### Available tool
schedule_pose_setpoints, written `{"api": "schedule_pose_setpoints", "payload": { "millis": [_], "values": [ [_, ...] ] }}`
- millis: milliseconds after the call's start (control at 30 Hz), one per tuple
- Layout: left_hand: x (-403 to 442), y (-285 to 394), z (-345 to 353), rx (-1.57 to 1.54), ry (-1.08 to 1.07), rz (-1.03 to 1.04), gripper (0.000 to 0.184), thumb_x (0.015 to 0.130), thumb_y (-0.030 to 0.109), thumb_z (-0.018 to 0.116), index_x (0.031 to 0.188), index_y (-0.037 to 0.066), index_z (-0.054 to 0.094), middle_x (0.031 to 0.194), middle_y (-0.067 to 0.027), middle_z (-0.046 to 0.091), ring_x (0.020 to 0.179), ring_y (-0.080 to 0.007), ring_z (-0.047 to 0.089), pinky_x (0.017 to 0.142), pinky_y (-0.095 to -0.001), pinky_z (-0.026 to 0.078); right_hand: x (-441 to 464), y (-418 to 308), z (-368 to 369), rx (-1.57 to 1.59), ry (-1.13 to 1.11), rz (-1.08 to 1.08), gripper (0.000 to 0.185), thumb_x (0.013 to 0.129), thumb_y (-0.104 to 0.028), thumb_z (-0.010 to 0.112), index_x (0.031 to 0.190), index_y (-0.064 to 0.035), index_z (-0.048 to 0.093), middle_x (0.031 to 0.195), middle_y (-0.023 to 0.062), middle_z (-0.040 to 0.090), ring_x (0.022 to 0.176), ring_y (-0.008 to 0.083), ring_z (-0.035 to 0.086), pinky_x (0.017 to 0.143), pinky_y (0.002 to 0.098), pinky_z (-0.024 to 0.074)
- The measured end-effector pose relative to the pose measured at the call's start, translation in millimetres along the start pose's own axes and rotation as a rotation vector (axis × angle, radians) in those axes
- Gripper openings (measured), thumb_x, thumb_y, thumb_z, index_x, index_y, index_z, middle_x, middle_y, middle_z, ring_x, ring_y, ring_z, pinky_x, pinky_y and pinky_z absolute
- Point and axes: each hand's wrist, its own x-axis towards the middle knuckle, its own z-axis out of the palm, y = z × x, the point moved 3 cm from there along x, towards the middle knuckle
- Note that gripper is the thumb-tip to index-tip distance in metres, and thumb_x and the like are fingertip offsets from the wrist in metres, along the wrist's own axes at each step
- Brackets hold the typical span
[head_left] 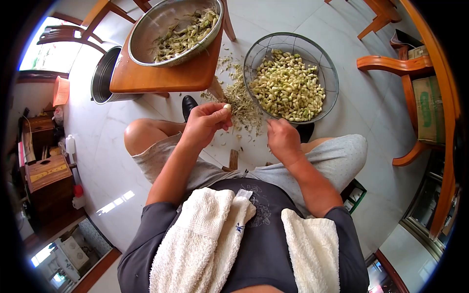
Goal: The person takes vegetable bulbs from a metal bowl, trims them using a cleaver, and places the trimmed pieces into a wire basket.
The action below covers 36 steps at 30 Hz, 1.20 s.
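My left hand [207, 122] pinches a small whitish bulb [227, 107] between thumb and fingertips, above the floor scraps. To its right, my right hand [284, 140] is closed just below the rim of a wire-mesh basket [332, 93]. Whatever its fingers may hold is hidden. Many pale green and white bulbs [288, 85] fill the basket, which stands on the floor. On a wooden chair seat [146, 80] rests a metal colander [149, 36] with untrimmed bulbs [195, 36], their stringy stems or roots still on.
Trimmed scraps [242, 105] lie heaped on the tiled floor between chair and basket. Behind the chair stands a metal bucket [100, 80]. Wooden furniture [408, 93] holding a cardboard box [430, 110] lines the right. A white towel [195, 234] hangs over my shoulders.
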Motion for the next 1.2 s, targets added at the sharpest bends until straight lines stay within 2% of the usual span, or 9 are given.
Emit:
{"api": "schedule_pose_setpoints", "payload": {
  "millis": [167, 333, 467, 500, 600, 800, 900, 1067, 1200],
  "values": [
    [0, 1, 0, -0.133, -0.070, 0.027, 0.023, 0.089, 0.013, 0.061, 0.106, -0.002, 0.061, 0.078, -0.0065, 0.062, 0.068, -0.0161, 0.063, 0.059, -0.0275, 0.050, 7, 1, -5, 0.120, 0.040, 0.047, 0.012, 0.080, -0.012, 0.060, 0.083, -0.0004, 0.062, 0.075, 0.0176, 0.059, 0.070, 0.0365, 0.058, 0.062, 0.0419, 0.0466],
    [17, -5, 4, 0.054, 0.055, -0.024, 0.029, 0.086, 0.018, 0.065, 0.105, -0.003, 0.059, 0.079, -0.0067, 0.062, 0.068, -0.0153, 0.064, 0.059, -0.0252, 0.051, 14, 2, -13, 0.299, -0.021, 0.166, 0.013, 0.079, -0.012, 0.060, 0.076, 0.0006, 0.059, 0.069, 0.0205, 0.057, 0.068, 0.0418, 0.056, 0.058, 0.0423, 0.0443],
    [36, 4, 31, 0.078, 0.069, 0.001, 0.033, 0.087, 0.019, 0.064, 0.108, -0.005, 0.057, 0.084, -0.0077, 0.061, 0.069, -0.0155, 0.063, 0.063, -0.0267, 0.052, 17, 17, -30, 0.573, 0.141, 0.360, 0.020, 0.083, -0.015, 0.062, 0.074, 0.0021, 0.059, 0.060, 0.0121, 0.060, 0.051, 0.0209, 0.058, 0.051, 0.0336, 0.0434],
    [45, 7, 41, 0.095, 0.064, 0.015, 0.033, 0.088, 0.020, 0.063, 0.108, -0.006, 0.056, 0.085, -0.0082, 0.061, 0.071, -0.0158, 0.063, 0.063, -0.0270, 0.053, 20, 20, -40, 0.638, 0.231, 0.358, 0.021, 0.085, -0.017, 0.062, 0.077, 0.0023, 0.061, 0.060, 0.0058, 0.060, 0.052, 0.0097, 0.055, 0.049, 0.0278, 0.0430],
    [74, 19, 79, 0.093, 0.016, -0.016, 0.037, 0.089, 0.021, 0.060, 0.113, -0.006, 0.055, 0.092, -0.0109, 0.063, 0.075, -0.0171, 0.064, 0.065, -0.0274, 0.053, 25, 18, -71, 0.753, 0.377, 0.376, 0.017, 0.088, -0.013, 0.060, 0.083, 0.0019, 0.063, 0.062, 0.0029, 0.059, 0.052, 0.0073, 0.052, 0.048, 0.0224, 0.0411],
    [96, 60, 102, 0.702, -0.113, 0.243, 0.035, 0.087, 0.024, 0.060, 0.106, -0.005, 0.062, 0.085, -0.0110, 0.066, 0.069, -0.0140, 0.062, 0.060, -0.0264, 0.051, 21, 28, -88, 0.846, 0.475, 0.367, 0.017, 0.089, -0.011, 0.059, 0.084, 0.0044, 0.061, 0.065, 0.0045, 0.059, 0.053, 0.0082, 0.051, 0.048, 0.0229, 0.0407],
    [73, 134, 85, 0.750, 0.017, 0.300, 0.032, 0.086, 0.024, 0.062, 0.102, -0.003, 0.064, 0.081, -0.0089, 0.066, 0.066, -0.0132, 0.062, 0.061, -0.0270, 0.051, 18, 30, -85, 0.878, 0.430, 0.406, 0.015, 0.088, -0.010, 0.060, 0.085, 0.0042, 0.061, 0.066, 0.0047, 0.060, 0.052, 0.0083, 0.050, 0.049, 0.0227, 0.0405],
    [131, 235, -26, 1.081, 0.533, 0.512, 0.018, 0.078, 0.017, 0.063, 0.088, 0.003, 0.070, 0.072, -0.0073, 0.066, 0.060, -0.0144, 0.062, 0.056, -0.0292, 0.051, 17, 26, -75, 0.916, 0.316, 0.447, 0.014, 0.087, -0.010, 0.061, 0.085, 0.0036, 0.061, 0.067, 0.0047, 0.061, 0.053, 0.0078, 0.051, 0.049, 0.0224, 0.0413],
    [186, 252, -103, 1.357, 0.577, 0.240, 0.020, 0.075, 0.014, 0.062, 0.087, 0.001, 0.069, 0.075, -0.0150, 0.066, 0.065, -0.0256, 0.064, 0.064, -0.0355, 0.052, 22, 20, -68, 0.858, 0.242, 0.466, 0.014, 0.088, -0.012, 0.061, 0.085, 0.0025, 0.062, 0.067, 0.0031, 0.060, 0.054, 0.0067, 0.051, 0.050, 0.0219, 0.0418]
  ]
}}
